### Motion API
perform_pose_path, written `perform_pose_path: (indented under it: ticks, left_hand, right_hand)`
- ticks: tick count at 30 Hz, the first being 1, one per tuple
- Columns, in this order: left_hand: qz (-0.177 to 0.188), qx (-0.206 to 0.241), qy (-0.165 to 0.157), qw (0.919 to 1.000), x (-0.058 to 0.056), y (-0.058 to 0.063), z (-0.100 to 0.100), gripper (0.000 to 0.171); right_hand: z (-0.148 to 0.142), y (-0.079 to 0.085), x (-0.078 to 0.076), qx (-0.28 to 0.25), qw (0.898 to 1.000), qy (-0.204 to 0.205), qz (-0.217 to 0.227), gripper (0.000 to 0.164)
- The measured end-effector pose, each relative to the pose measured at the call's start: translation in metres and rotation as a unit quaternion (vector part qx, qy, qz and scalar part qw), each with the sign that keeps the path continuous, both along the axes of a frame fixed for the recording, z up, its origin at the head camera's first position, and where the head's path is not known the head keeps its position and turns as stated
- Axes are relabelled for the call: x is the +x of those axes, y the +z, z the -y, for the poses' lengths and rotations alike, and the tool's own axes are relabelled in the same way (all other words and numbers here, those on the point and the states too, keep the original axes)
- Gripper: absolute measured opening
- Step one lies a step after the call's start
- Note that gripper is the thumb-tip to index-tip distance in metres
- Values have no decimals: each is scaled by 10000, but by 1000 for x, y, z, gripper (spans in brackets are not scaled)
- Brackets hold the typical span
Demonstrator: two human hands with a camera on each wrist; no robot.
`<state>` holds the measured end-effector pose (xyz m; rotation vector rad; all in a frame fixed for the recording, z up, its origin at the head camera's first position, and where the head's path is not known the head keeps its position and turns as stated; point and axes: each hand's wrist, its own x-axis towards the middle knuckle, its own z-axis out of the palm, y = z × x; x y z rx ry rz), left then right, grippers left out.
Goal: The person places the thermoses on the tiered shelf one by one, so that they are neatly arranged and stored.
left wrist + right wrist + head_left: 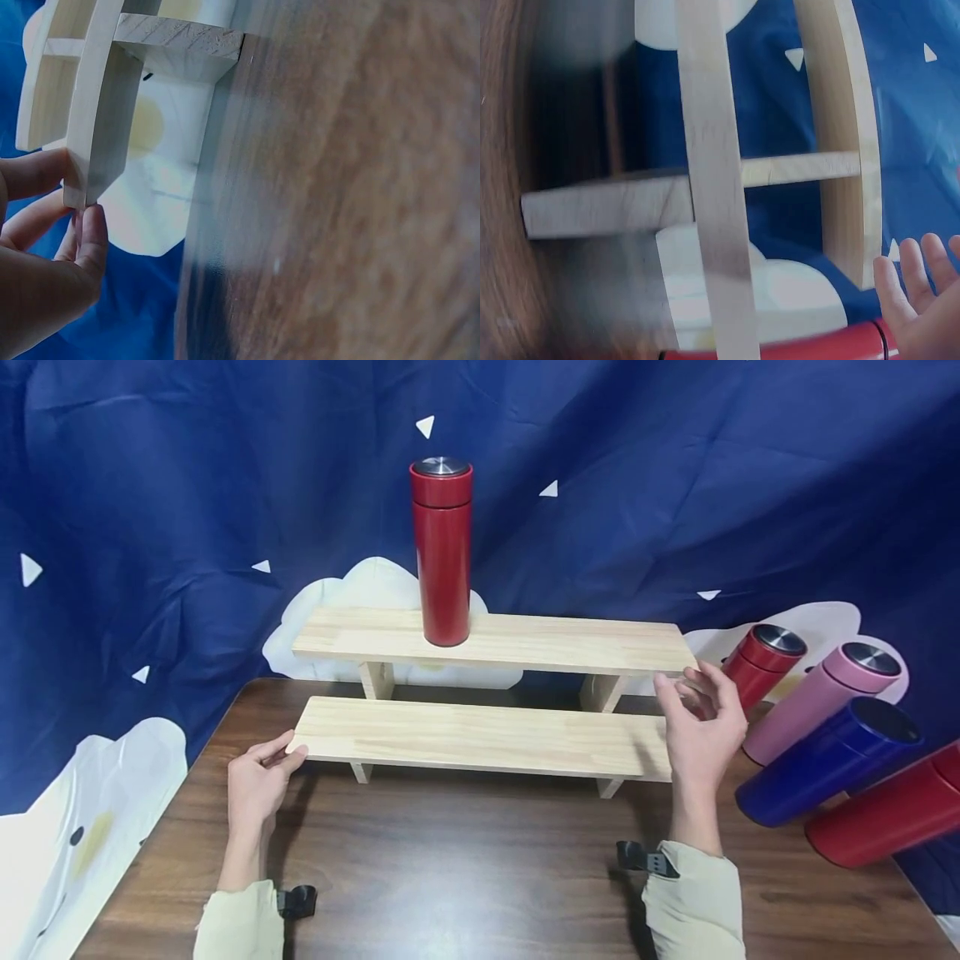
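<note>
Here's my left hand [258, 785], right at the left end of the wooden stand [465, 739], thumb and fingers pinching the lower tier's tip! My left wrist [243, 864] sits in front of the stand, the left sleeve [240, 927] pulled up near it, forearm reaching forward.

Across to my right hand [705, 727], raised by the stand's right end: fingers loosely bent and slightly spread, thumb [664, 689] set apart from them, a clear gap between, nothing in the grasp! Whether a fingertip brushes the stand, I can't tell. My right wrist [696, 827] is lower, in front of that same end, above the right sleeve's [693, 906] cuff.
</note>
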<state>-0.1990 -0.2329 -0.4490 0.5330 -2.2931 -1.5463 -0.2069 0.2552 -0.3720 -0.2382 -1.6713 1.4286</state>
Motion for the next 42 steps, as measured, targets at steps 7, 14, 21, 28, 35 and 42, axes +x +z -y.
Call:
perform_pose_path:
  ticks: [7, 14, 21, 28, 35, 42]
  left_hand:
    - [138, -45, -48, 9999, 0, 2, -1, 41]
    - [158, -18, -15, 9999, 1, 2, -1, 42]
    - [119, 50, 9, 9999, 0, 0, 0, 41]
    - [138, 37, 9, 9999, 1, 1, -1, 41]
    - [131, 58, 16, 9999, 1, 3, -1, 41]
    - [82, 145, 41, 9999, -1, 3, -2, 41]
  right_hand:
    - [-17, -3, 11, -46, 9993, -336, 140, 48]
    - [-32, -5, 18, -442, 9970, -631, 44, 48]
    - [-41, -10, 22, -564, 9952, -795, -38, 47]
    - [-51, -13, 31, -450, 9940, -964, -251, 46]
    - [-61, -16, 41, -227, 9912, -1289, -208, 45]
    - [-69, -11, 51, -377, 9865, -1581, -217, 40]
